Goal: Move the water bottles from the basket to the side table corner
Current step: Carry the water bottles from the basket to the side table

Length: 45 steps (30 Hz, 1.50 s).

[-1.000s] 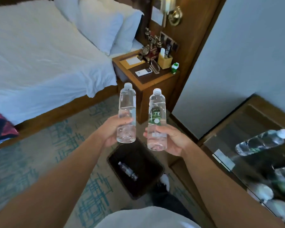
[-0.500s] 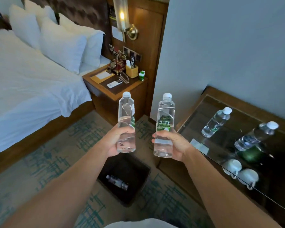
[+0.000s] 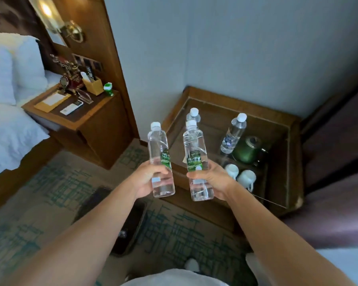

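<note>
The left hand (image 3: pixel 147 180) grips one water bottle (image 3: pixel 160 159) upright, the right hand (image 3: pixel 212 180) another (image 3: pixel 196 159), both held before the glass-topped table (image 3: pixel 277 120). Two more bottles (image 3: pixel 234 133) stand near its far left corner, a green kettle (image 3: pixel 247 151) and white cups (image 3: pixel 246 178) along the near edge; the dark basket (image 3: pixel 130 230) sits on patterned carpet (image 3: pixel 56 182) below

Side table (image 3: pixel 285 129) right of nightstand (image 3: pixel 103 129)

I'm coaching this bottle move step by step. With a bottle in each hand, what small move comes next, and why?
Probably carry both forward and lower them onto the side table. The left hand and right hand each hold an upright bottle short of it, and bare glass shows beside the two bottles already standing there.
</note>
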{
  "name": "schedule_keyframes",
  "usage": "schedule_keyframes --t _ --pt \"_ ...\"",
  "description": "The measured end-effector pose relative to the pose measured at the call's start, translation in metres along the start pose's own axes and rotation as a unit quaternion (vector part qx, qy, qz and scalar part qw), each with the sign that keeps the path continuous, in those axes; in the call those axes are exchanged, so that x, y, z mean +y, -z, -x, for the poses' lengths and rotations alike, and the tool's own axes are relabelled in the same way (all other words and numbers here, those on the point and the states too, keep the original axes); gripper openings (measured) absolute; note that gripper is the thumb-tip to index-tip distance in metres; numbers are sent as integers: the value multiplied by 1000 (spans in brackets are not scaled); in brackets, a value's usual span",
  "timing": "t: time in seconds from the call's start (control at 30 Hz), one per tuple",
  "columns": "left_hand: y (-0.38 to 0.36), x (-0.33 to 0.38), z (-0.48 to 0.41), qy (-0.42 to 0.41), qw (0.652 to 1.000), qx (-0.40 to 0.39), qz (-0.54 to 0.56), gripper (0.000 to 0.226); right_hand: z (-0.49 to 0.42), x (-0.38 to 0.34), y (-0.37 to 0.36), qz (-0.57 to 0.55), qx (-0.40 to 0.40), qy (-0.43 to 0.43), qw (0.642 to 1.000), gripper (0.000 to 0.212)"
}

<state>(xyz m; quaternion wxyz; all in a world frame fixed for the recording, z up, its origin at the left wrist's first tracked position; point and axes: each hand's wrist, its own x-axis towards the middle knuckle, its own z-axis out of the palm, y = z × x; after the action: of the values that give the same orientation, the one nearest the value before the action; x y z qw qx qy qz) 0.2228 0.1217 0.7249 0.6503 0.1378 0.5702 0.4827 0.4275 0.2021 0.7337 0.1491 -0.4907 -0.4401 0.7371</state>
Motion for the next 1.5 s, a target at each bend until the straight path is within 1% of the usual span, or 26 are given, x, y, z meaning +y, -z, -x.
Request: schedule_keyframes --t 0.1,0.17,0.23,0.3,0.37,0.43,0.5,0.57,0.63,0.73,0.8,0.87,0.93,1.03,1.2,1.3,1.4,1.5 --pt "-39 -16 -13 28 999 -30 -8 28 7 11 43 -20 42 10 999 77" --pt "-63 -24 -19 33 998 -34 -31 26 15 17 63 -20 68 6 997 80" --pt "-86 -30 -28 30 998 -16 -47 35 21 22 80 -22 87 -4 996 86" --pt "-102 -36 -41 31 998 9 -47 53 23 27 96 -31 103 -10 994 96" --pt "-112 -39 -53 33 998 11 -48 65 23 30 109 -55 118 -7 992 94" --pt "-121 -39 -64 29 996 15 -82 70 24 33 120 -83 138 -1 987 87" --pt "-130 -38 -73 10 992 32 -124 72 23 34 130 -98 156 7 983 74" --pt "-139 -35 -83 -4 987 37 -154 70 20 35 139 -107 177 8 978 69" --pt "-146 -32 -97 -6 985 31 -170 68 14 34 144 -126 192 8 973 71" --pt "-153 -26 -123 -4 982 19 -186 65 1 29 151 -145 223 5 964 83" --pt "-155 -19 -139 -7 978 6 -207 64 -9 21 154 -148 248 3 957 79" --pt "-157 -8 -157 -9 972 -3 -233 65 -17 8 158 -139 270 -3 953 72" --pt "-159 2 -174 -12 970 -7 -244 72 -20 -5 160 -124 282 -1 951 70" --pt "-160 14 -196 -17 967 -18 -252 78 -31 -15 165 -106 308 -1 945 71" --pt "-157 13 -215 -19 968 -5 -252 76 -57 -18 174 -95 356 21 929 77" --pt "-158 9 -223 -27 963 9 -267 74 -66 -20 186 -85 358 18 930 78" --pt "-164 11 -225 -57 952 33 -300 69 -71 -23 202 -57 358 6 932 72" --pt "-167 9 -230 -68 943 65 -320 73 -75 -22 219 -33 344 -1 938 68"
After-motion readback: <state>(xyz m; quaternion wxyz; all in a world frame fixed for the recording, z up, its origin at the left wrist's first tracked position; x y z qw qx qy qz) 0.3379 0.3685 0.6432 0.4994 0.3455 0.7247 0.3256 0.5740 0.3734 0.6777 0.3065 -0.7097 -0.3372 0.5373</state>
